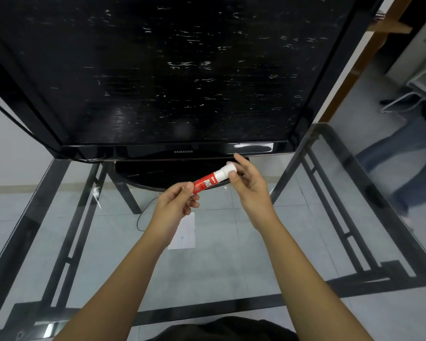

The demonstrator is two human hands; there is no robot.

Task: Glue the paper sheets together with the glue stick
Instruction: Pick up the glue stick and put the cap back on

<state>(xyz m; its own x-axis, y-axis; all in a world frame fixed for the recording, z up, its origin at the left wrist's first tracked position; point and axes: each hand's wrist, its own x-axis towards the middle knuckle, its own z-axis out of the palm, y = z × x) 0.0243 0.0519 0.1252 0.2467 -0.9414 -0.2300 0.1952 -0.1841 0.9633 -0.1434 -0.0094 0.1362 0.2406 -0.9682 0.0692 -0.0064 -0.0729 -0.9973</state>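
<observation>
1. The glue stick (208,181) is held in the air above the glass table (231,267), just in front of the television's (158,70) round base (158,174), slanting up toward the far right.
2. The left hand (175,205) grasps the red barrel at its near end, thumb on top and fingers curled beneath.
3. The right hand (250,185) pinches the white cap (228,170) at the far end between thumb and fingertips, the other fingers spread loose.
4. The paper sheets (183,233) lie flat on the glass just near of the hands, partly hidden by the left wrist; whether there is one sheet or a stack cannot be told.
5. Judged from this, the step in hand is uncapping: the cap appears to sit on the barrel, and no glue is on the paper that can be seen.
6. The next move calls for a straight pull or twist of the cap while the left hand holds firm, then setting the cap aside and bringing the tip down to the paper.
7. At the far right a person's legs (403,163) stand on the floor, well apart.
</observation>
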